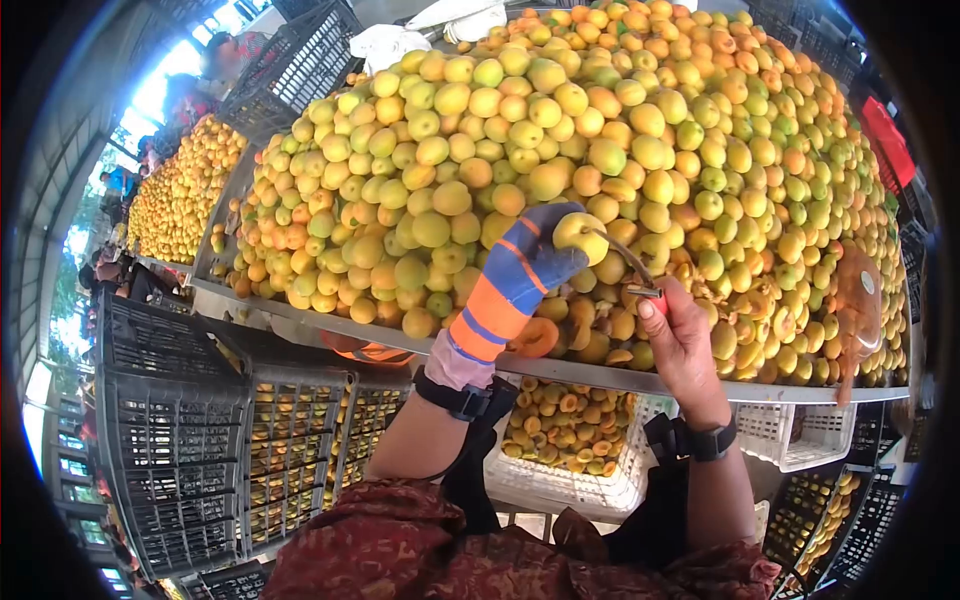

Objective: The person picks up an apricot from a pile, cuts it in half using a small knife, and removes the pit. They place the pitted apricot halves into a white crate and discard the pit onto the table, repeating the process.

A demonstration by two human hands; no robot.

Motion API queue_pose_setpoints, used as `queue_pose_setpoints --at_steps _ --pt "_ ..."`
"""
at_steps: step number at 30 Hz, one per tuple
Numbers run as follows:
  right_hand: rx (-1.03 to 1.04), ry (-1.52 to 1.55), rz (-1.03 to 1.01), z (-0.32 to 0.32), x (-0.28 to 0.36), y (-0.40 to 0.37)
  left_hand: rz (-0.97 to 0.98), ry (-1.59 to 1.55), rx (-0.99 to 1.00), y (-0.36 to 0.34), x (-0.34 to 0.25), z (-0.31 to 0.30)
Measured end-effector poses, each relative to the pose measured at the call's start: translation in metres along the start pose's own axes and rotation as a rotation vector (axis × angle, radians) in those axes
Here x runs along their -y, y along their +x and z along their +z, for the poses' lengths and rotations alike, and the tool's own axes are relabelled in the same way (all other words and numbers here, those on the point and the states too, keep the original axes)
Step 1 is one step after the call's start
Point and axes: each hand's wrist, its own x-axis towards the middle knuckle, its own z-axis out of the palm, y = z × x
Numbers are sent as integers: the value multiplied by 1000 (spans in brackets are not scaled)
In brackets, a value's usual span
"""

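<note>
Head camera looks down over the person's two forearms to a long metal counter [330, 322] heaped high with a mound of apricots [560, 120], yellow-green on the near left and more orange toward the far right. The left hand [520, 272], in a blue glove with orange stripes, is closed around a single apricot [580, 236] and holds it up just in front of the mound. The bare right hand [683, 345] is clenched on the red handle of a small knife [622, 258], whose curved blade touches that fruit on its right side. Just below the hands, cut apricot pieces [590, 335] lie along the front edge of the counter, and a white crate [560, 485] under the counter holds more of them. Black crates [170, 430] are stacked to the left, some showing fruit through their lattice, and a second heap of apricots [180, 190] sits farther off on the left, with other people near it, too small to make out. To my eye the worry is the blade: it points toward the gloved fingertips, so if the skin gave way suddenly or the fruit turned in the grip, the edge could run into the glove. The mound is also steep and close, and a knock from either wrist could send apricots rolling off the front edge and past the crate.
</note>
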Motion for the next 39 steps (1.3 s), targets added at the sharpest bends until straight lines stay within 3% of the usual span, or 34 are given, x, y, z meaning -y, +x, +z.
queue_pose_setpoints --at_steps 2,8,12,16,24,33,37,39 --pt "56 -19 112 7 -3 8 -27 -58 -32 -3 -6 -9" --pt "40 -174 44 22 3 19 1 9 -31 -6 -16 -20" --pt "1 -63 61 34 -5 13 38 10 -51 -7 -13 -19" --pt "76 87 100 22 -4 11 -73 14 -51 -7 -15 -17" --pt "139 -142 81 -8 -9 10 98 300 151 7 -7 -23" --pt "128 -260 68 -8 -7 9 141 455 128 10 -6 -20" --pt "52 -139 103 6 -7 7 98 234 93 10 0 -10" --pt "23 -130 102 8 -4 6 76 43 -55 8 -4 7"
